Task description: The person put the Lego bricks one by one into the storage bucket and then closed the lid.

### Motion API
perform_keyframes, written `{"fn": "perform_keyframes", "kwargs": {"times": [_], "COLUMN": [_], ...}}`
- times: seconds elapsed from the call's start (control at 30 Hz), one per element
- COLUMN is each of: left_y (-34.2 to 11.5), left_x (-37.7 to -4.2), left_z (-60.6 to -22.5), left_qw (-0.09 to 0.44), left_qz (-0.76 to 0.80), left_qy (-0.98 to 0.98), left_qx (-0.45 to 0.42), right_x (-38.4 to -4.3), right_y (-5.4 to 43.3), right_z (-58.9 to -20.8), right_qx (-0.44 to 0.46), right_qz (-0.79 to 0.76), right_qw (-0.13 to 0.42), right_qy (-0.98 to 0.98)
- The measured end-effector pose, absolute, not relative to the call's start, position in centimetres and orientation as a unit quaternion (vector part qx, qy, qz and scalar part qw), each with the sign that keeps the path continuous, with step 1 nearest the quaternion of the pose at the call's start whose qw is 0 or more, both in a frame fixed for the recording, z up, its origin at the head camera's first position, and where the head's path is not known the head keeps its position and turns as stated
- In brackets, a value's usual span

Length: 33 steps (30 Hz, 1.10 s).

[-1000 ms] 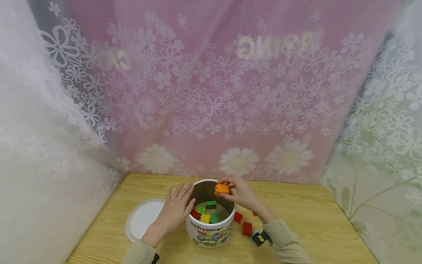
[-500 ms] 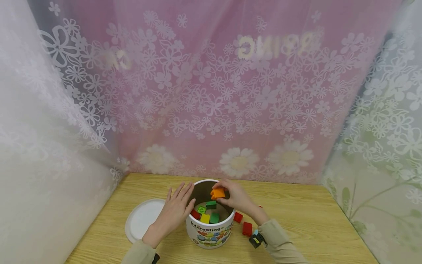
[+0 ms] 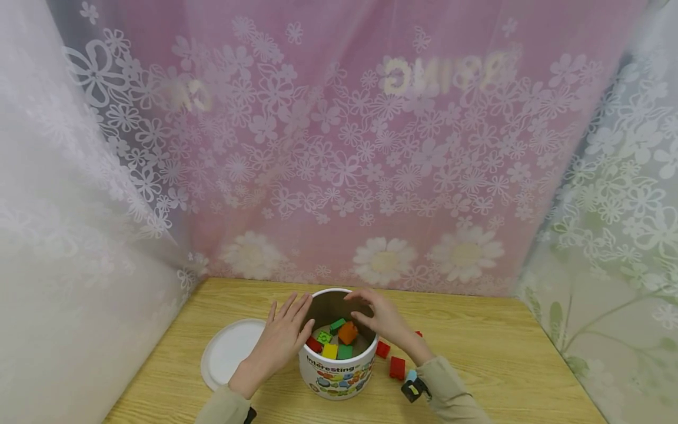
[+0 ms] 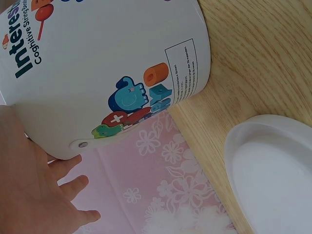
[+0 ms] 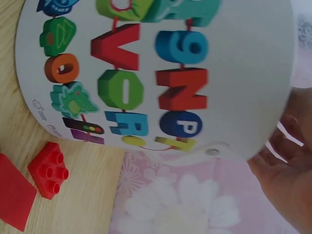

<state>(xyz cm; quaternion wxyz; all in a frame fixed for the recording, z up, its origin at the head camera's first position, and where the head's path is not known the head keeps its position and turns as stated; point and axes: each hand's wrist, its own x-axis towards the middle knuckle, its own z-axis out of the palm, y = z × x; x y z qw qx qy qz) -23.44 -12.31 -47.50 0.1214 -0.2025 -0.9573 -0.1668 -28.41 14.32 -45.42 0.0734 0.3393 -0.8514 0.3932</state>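
A white printed bucket point(image 3: 339, 380) stands at the front middle of the table. My left hand point(image 3: 281, 337) rests against its left rim with straight fingers; the left wrist view shows those fingers point(image 4: 73, 187) spread beside the bucket wall point(image 4: 131, 44). Over the right rim is my right hand point(image 3: 385, 323), its fingers loosely bent around nothing. Below it in the bucket lies an orange block point(image 3: 348, 333). Around that block are a yellow block point(image 3: 330, 351), a lime one point(image 3: 324, 337), two green ones point(image 3: 337, 325) and a red one point(image 3: 314, 344).
A white lid point(image 3: 228, 356) lies left of the bucket. Red blocks point(image 3: 397, 368) are on the table to its right, one a studded piece point(image 5: 48, 170). Something light blue point(image 3: 411, 374) sits near the right wrist. A flowered pink curtain point(image 3: 344, 176) hangs behind.
My right hand moved the orange block left over the bucket and let it go; it now lies inside. A green block there has shifted slightly. The left hand has stayed put.
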Motion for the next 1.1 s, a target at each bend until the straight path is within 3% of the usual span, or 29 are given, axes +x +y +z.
{"fn": "perform_keyframes", "kwargs": {"times": [0.33,1.1], "left_y": [-12.3,-12.3], "left_x": [-23.4,-23.6], "left_z": [-47.5,-47.7], "left_qw": [0.137,0.131], "left_qz": [-0.178,-0.171], "left_qy": [-0.951,-0.954], "left_qx": [-0.213,-0.209], "right_x": [-28.1,-28.8], "right_y": [16.4,22.2], "right_z": [-44.6,-46.4], "right_qx": [0.322,0.249], "right_qz": [0.453,0.493], "right_qw": [0.132,0.161], "right_qy": [-0.821,-0.818]}}
